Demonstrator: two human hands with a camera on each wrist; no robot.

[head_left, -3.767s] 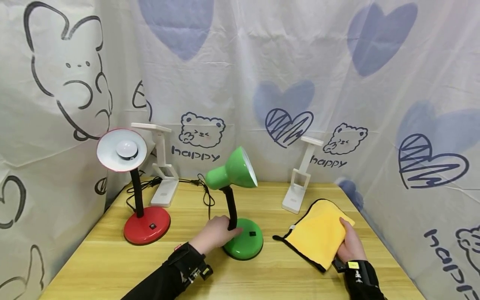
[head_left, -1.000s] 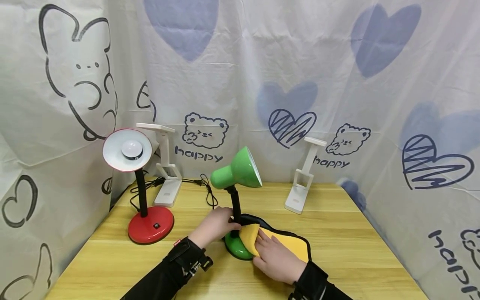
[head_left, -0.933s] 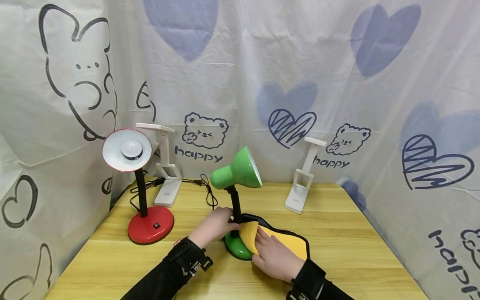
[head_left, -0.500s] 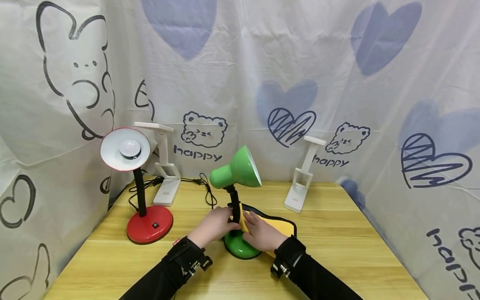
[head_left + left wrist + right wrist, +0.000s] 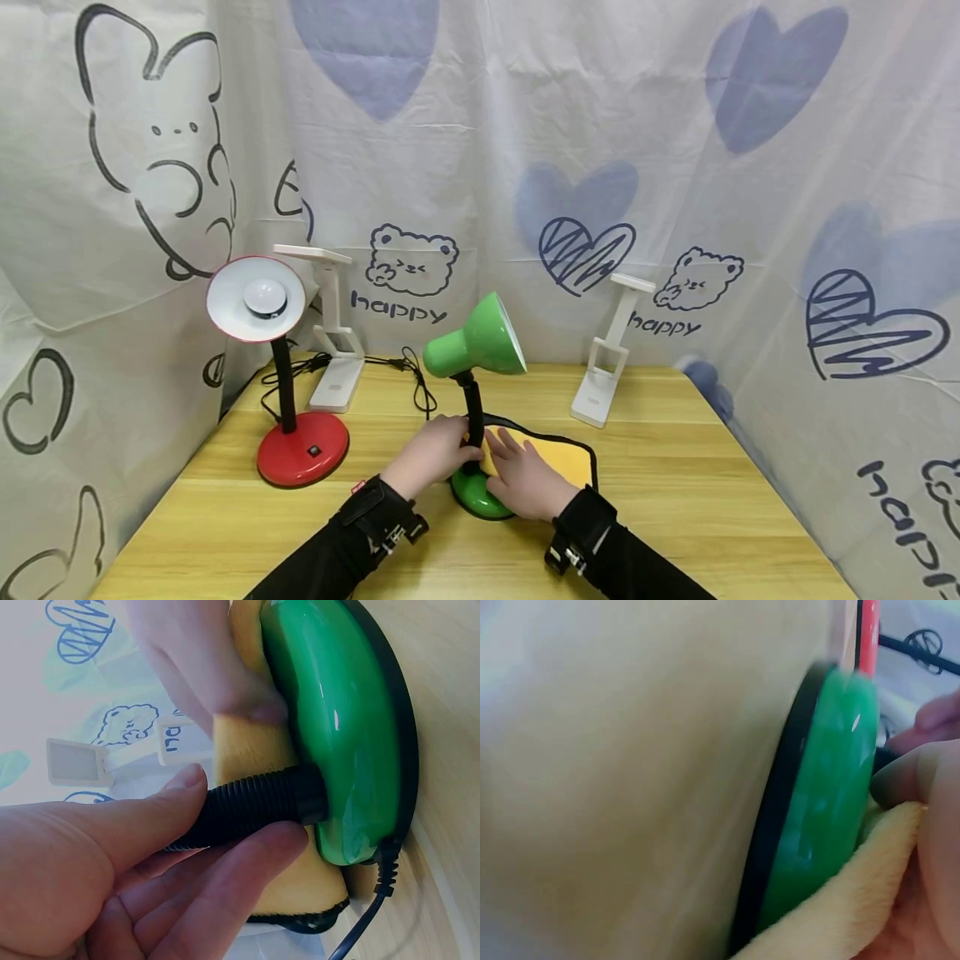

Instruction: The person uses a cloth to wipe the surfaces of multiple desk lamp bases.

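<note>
A green desk lamp (image 5: 480, 337) with a black flexible neck stands on the table. My left hand (image 5: 431, 454) pinches the neck just above the base between thumb and fingers, plain in the left wrist view. A yellow cloth (image 5: 566, 457) with black edging lies over the right and far side of the green base (image 5: 337, 727). My right hand (image 5: 528, 479) rests on the cloth with fingers outstretched towards the neck, pressing it against the base. In the right wrist view the cloth (image 5: 855, 900) runs beneath that hand; part of its fingers is hidden.
A red desk lamp (image 5: 303, 450) stands to the left. Behind it is a white folding lamp (image 5: 337, 383), with black cords (image 5: 412, 375) nearby. Another white folding lamp (image 5: 596, 396) stands back right. A printed curtain (image 5: 480, 167) surrounds the wooden table (image 5: 675, 533).
From the right, my right hand has brought the cloth onto the lamp's base, and has then moved farther back along it towards the neck. My left hand keeps its hold on the neck.
</note>
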